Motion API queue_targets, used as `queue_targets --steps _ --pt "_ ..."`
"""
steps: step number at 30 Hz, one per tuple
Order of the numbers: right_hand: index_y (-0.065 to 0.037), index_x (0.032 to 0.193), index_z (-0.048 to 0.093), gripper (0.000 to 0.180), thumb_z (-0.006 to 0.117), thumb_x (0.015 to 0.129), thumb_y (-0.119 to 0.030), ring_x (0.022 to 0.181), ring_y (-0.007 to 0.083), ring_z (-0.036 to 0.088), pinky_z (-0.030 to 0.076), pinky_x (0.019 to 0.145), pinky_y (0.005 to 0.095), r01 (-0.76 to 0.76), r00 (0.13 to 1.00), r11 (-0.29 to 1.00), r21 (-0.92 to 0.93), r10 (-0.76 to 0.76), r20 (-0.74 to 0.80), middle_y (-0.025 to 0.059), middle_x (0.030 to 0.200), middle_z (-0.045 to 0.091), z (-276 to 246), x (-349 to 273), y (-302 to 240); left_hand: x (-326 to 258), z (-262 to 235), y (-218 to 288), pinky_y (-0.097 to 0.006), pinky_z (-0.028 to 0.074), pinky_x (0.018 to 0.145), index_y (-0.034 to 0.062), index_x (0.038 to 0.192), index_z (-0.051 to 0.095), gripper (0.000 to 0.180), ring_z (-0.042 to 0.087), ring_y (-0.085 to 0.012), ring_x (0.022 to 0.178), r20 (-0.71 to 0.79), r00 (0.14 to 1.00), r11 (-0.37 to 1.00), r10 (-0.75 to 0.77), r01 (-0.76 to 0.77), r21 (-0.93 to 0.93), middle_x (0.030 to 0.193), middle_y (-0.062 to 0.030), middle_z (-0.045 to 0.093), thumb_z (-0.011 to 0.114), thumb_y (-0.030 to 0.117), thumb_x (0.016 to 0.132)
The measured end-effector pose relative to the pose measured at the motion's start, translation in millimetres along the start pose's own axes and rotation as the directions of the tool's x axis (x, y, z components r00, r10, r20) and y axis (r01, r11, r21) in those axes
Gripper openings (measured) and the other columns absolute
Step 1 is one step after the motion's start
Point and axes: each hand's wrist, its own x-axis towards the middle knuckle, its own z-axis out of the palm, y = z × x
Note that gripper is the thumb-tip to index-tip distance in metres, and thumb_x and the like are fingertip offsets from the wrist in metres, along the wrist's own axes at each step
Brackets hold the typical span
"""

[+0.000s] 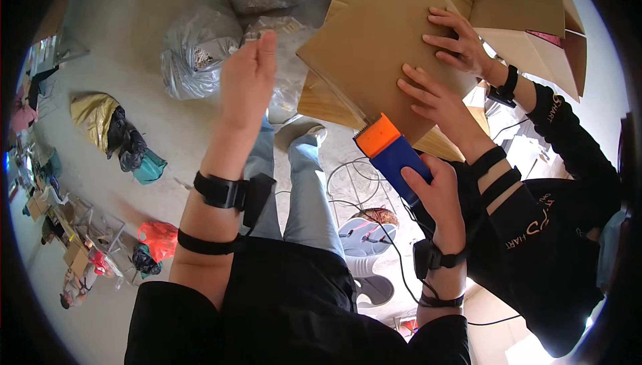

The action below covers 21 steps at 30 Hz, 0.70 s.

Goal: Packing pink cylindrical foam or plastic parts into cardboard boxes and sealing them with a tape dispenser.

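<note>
Has the carton (388,44) on the bench (317,101), the tape dispenser (399,164) at its near edge. Has bags (194,50) on the floor (180,144) leftward, another box (518,4) at right.

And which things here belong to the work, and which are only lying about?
In use:
- tape dispenser, in the right hand
- box, under a co-worker's hands

Apparently lying about:
- grey bags
- gold bag
- red bag

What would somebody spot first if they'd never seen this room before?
Probably the bright blue-and-orange tape dispenser in the person's right hand, right of centre, its toothed end by the edge of a big brown cardboard box. That box, at the top, has a co-worker's two hands spread on it. Next, perhaps, the red bag at lower left.
</note>
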Motion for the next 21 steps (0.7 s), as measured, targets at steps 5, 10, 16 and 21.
queue_targets --steps 5,10,16,21 --pt "0.005 0.087 0.064 0.029 0.073 0.077 -0.02 0.054 0.013 0.051 0.043 0.053 0.0273 0.001 1.0 1.0 0.003 -0.001 -0.009 0.0115 0.062 0.056 3 1 3 -12 4 23 -0.033 0.042 0.057 -0.0002 0.081 0.058 0.029 0.055 -0.0209 0.061 0.104 0.993 0.972 0.052 -0.027 -0.232 0.068 -0.0123 0.06 0.052 0.024 0.095" --pt "0.005 0.087 0.064 0.029 0.073 0.078 -0.021 0.054 0.0141 0.052 0.043 0.053 0.0274 0.002 1.0 1.0 0.006 -0.002 -0.006 0.0131 0.063 0.058 2 1 1 -22 9 22 -0.029 0.046 0.066 0.0013 0.1 0.056 0.012 0.06 -0.0179 0.073 0.261 0.964 0.875 0.053 0.081 -0.477 0.088 -0.0122 0.064 0.053 0.01 0.092" --pt "0.005 0.088 0.064 0.03 0.072 0.078 -0.023 0.055 0.0142 0.053 0.044 0.054 0.0274 0.019 1.0 1.0 -0.021 -0.019 0.021 0.0129 0.063 0.058 4 7 9 -28 39 39 -0.038 0.041 0.097 0.0052 0.128 0.045 0.039 0.052 -0.03 0.118 0.237 0.857 0.877 0.457 -0.39 -0.281 0.124 -0.0142 0.056 0.052 0.004 0.09" --pt "0.004 0.088 0.064 0.031 0.072 0.079 -0.024 0.055 0.0155 0.054 0.045 0.055 0.0278 -0.002 1.0 1.0 0.022 0.002 -0.003 0.0132 0.064 0.059 1 1 4 -35 72 35 -0.045 0.027 0.11 0.0055 0.136 0.038 0.054 0.035 -0.0293 0.134 0.198 0.761 0.768 0.618 -0.638 0.059 0.144 -0.0124 0.038 0.058 0.015 0.087"
